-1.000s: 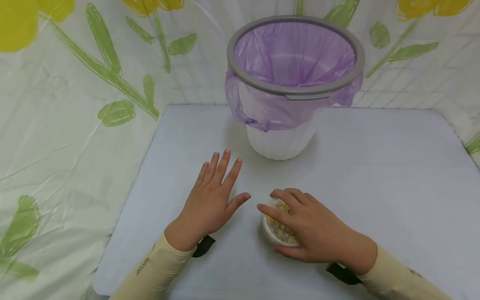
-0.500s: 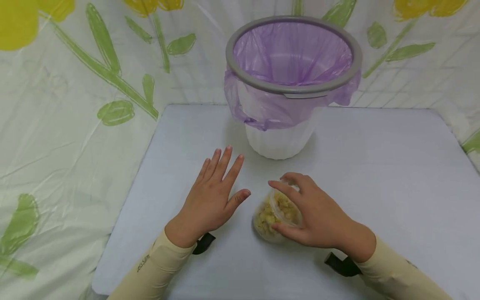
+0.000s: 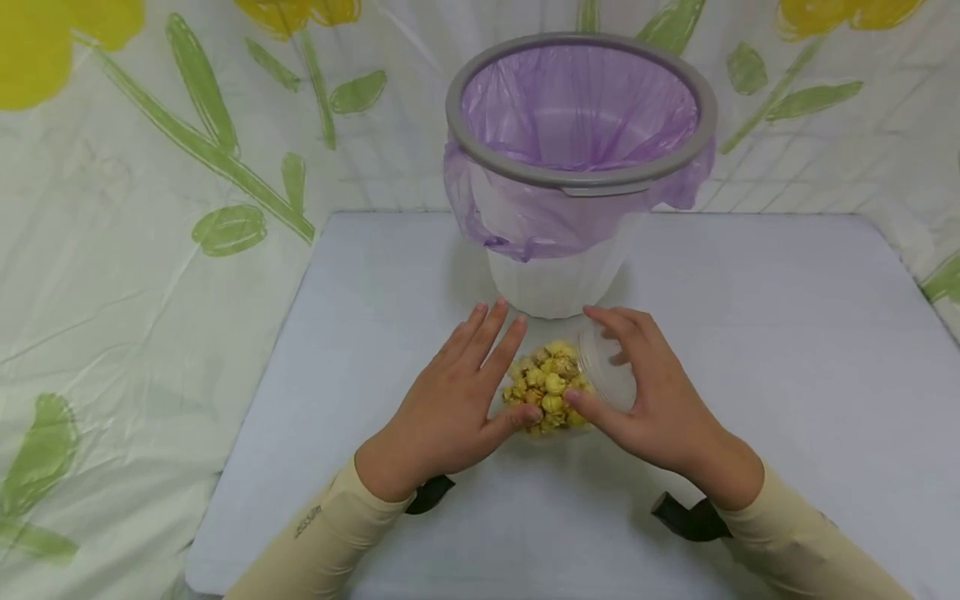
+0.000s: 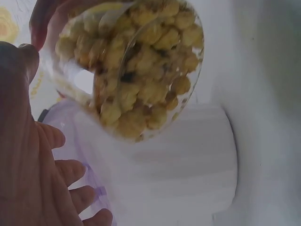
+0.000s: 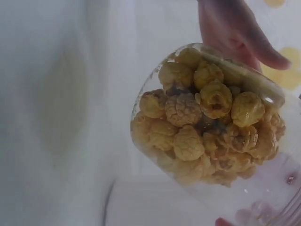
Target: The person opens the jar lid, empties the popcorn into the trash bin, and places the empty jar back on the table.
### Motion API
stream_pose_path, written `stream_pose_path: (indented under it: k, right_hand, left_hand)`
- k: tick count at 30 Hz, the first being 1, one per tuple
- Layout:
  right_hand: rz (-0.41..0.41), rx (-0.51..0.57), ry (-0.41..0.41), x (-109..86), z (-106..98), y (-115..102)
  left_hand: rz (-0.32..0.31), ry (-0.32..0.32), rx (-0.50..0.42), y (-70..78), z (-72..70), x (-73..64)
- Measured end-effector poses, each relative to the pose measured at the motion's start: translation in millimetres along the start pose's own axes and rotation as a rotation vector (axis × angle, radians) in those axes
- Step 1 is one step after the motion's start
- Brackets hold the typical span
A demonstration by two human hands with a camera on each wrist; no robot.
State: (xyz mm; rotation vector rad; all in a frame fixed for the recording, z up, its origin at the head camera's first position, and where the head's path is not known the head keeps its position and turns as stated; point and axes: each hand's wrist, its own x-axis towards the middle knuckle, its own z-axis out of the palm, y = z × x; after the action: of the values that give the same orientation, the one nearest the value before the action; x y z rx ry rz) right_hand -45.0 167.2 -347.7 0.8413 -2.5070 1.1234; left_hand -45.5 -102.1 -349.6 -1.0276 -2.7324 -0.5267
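Note:
A clear jar of yellow popcorn [image 3: 551,387] is tilted on its side between the two hands in the head view. My right hand [image 3: 667,408] grips it near the threaded, whitish top end, thumb on the near side and fingers on the far side. My left hand [image 3: 450,408] is by the base end, its fingers straight and spread, the thumb overlapping the jar. In the left wrist view the jar's round bottom [image 4: 155,75] faces the camera, with the left fingers beside it. Popcorn pieces [image 5: 207,122] fill much of the jar in the right wrist view.
A white bin [image 3: 555,279] with a grey rim [image 3: 453,108] and a purple liner [image 3: 525,217] stands just beyond the hands. The pale table [image 3: 787,375] extends to both sides. Flower-printed sheeting [image 3: 112,317] hangs behind and at the left.
My right hand has tipped the upright jar over and moved it away from me. My left hand has moved right, up to the jar. The bin has stayed in place.

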Motion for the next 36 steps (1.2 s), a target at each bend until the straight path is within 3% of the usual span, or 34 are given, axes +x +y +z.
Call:
stream_pose_path:
  k: [8, 15, 20, 24, 31, 36]
  right_hand:
    - [0.015, -0.008, 0.046, 6.7, -2.6, 0.6]
    - [0.050, 0.024, 0.068, 12.1, -3.2, -3.9]
    - [0.075, 0.037, 0.074, 12.7, -3.3, -5.2]
    - [0.031, 0.040, 0.063, 13.1, -4.0, -4.2]
    - [-0.060, 0.028, 0.034, 11.5, -3.5, -2.9]
    - [-0.100, 0.014, 0.013, 10.7, -6.0, -6.6]
  left_hand:
    - [0.064, -0.003, -0.079, 9.5, 10.0, 10.0]
    - [0.180, 0.158, 0.007, 11.6, 18.5, 17.6]
    - [0.198, 0.246, 0.007, 13.3, 20.9, 21.9]
    - [0.207, 0.291, -0.005, 14.4, 23.0, 24.2]
    - [0.167, 0.276, -0.111, 15.0, 23.5, 25.3]
    - [0.133, 0.209, -0.262, 15.1, 21.5, 23.8]
